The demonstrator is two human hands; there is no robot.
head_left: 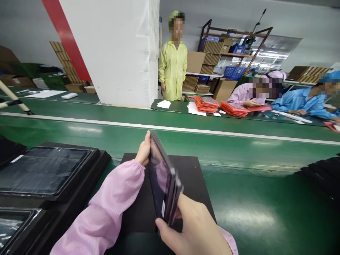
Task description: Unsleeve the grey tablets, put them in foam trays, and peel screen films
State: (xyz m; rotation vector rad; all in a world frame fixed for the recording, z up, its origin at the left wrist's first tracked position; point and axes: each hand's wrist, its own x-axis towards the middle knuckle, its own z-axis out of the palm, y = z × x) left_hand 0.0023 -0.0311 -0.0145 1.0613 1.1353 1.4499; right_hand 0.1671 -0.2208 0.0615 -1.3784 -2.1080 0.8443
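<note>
Right hand (pixel 196 225), nearest the camera, grasps the near end of a stack of thin dark panels (pixel 162 180), thumb on the left face and the fingers partly hidden behind the stack. Left hand (pixel 143 150) holds the far end of the same stack, its fingertips at the top edge. The panels stand on edge, tilted, between both hands above a flat black board (pixel 186 170) on the green desk (pixel 247 209). Glossy left face reflects pink; a small white label (pixel 163 208) shows near its lower end. Whether the stack touches the board cannot be determined. Exact panel count not legible owing to blur.

To the left, black trays (pixel 91 177) carry flat, film-covered panels (pixel 50 170). At the right edge, black layered pieces (pixel 322 177) are stacked.

Across the desk, orange stacks (pixel 205 105) lie beside white sheets (pixel 196 109). A person in yellow (pixel 174 71) stands at the far side; a person in pink (pixel 248 94) and a person in blue (pixel 297 101) are at the far right.
</note>
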